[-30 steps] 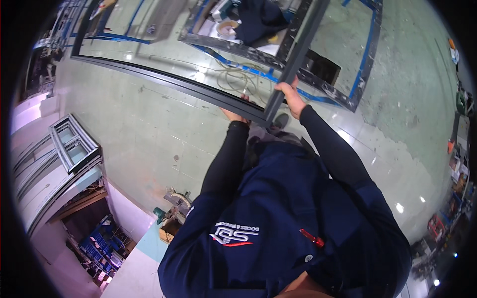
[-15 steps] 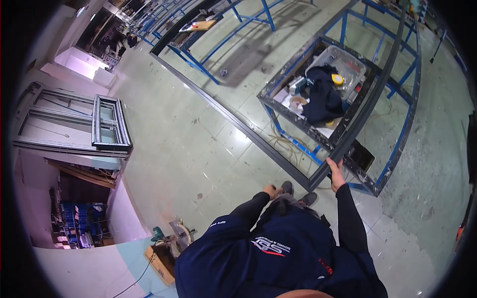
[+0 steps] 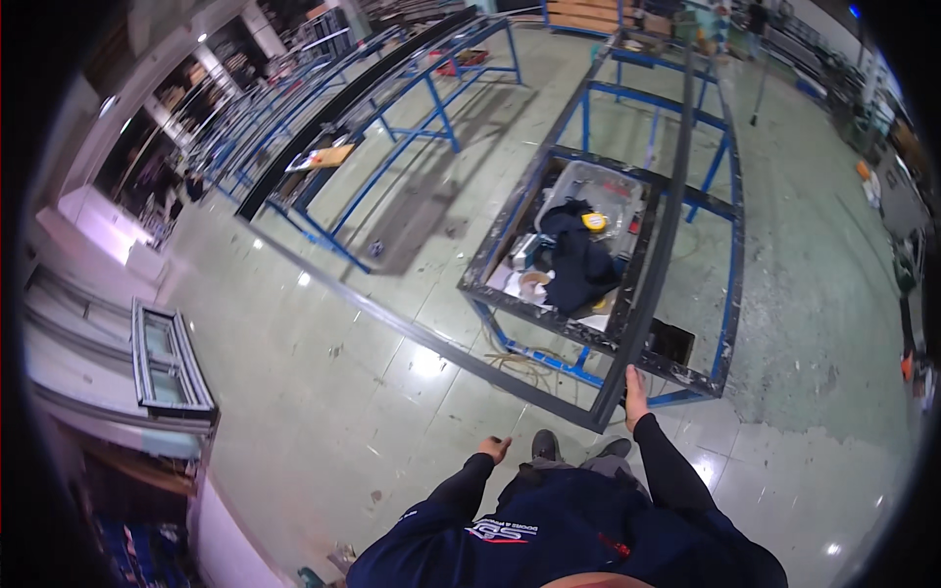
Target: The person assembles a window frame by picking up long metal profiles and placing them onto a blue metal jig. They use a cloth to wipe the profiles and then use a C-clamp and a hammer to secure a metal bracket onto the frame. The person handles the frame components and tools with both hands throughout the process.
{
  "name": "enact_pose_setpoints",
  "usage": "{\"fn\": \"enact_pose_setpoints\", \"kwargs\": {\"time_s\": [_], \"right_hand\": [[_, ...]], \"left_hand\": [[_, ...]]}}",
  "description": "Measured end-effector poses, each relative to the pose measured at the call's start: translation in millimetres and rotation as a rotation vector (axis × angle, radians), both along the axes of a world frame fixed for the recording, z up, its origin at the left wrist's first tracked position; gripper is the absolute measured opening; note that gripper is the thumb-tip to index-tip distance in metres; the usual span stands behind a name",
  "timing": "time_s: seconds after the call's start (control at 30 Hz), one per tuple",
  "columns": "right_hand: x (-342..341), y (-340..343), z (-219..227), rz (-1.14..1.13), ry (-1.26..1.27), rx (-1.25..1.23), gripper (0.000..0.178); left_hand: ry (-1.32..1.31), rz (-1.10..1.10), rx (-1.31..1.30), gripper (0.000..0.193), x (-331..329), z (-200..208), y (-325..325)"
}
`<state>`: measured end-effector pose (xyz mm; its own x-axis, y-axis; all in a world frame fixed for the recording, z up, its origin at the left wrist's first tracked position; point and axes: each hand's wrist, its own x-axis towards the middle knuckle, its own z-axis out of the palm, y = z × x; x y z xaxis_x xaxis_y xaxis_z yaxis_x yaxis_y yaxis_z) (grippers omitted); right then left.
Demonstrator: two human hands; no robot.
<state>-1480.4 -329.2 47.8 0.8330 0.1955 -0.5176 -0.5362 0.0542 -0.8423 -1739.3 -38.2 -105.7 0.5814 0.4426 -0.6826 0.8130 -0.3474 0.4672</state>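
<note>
A large dark grey metal frame (image 3: 655,284), like a window or door frame, lies slanted across two blue-legged work stands, its near corner pointing toward me. Beside that corner my right hand (image 3: 637,396) grips the outer side of the long right bar; its fingertips are partly hidden. My left hand (image 3: 495,449) hangs low to the left of the corner, apart from the frame, with its fingers curled and nothing seen in it. Under the right bar, the stand (image 3: 473,277) carries a clear plastic bin (image 3: 618,186), a dark cloth (image 3: 580,269), a yellow tape measure (image 3: 594,221) and a tape roll (image 3: 533,285).
Another blue stand (image 3: 443,116) holds dark profiles and a wooden piece (image 3: 331,156) at the far left. A smaller window frame (image 3: 173,355) leans at the left. A hose or cable (image 3: 520,367) lies on the tiled floor beneath the frame. Equipment lines the right wall.
My view has tilted up and turned, so the stands and frame sit further left and the near corner lower. My right hand stays at the frame; my left hand stays beside me, free of it.
</note>
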Motion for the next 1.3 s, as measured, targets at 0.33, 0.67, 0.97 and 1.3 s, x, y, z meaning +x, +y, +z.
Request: {"fn": "enact_pose_setpoints", "kwargs": {"time_s": [0.33,0.67,0.97,1.3], "right_hand": [[-108.3,-249.5,-137.5,0.429,-0.050,-0.795,0.063],[-156.7,-592.0,-232.8,-0.112,0.402,-0.708,0.046],[27.2,-714.1,-126.1,-0.510,0.430,-0.388,0.046],[308.8,-820.3,-155.5,-0.269,0.283,-0.488,0.042]], "left_hand": [[0.338,-0.480,-0.052,0.073,-40.3,-7.8,-81.5],[0.010,-0.698,-0.392,0.054,110.4,-40.1,-356.8],[-0.221,-0.819,-0.699,0.048,301.5,-60.5,-531.6],[-0.367,-0.951,-0.449,0.058,581.8,-90.2,-636.3]]}}
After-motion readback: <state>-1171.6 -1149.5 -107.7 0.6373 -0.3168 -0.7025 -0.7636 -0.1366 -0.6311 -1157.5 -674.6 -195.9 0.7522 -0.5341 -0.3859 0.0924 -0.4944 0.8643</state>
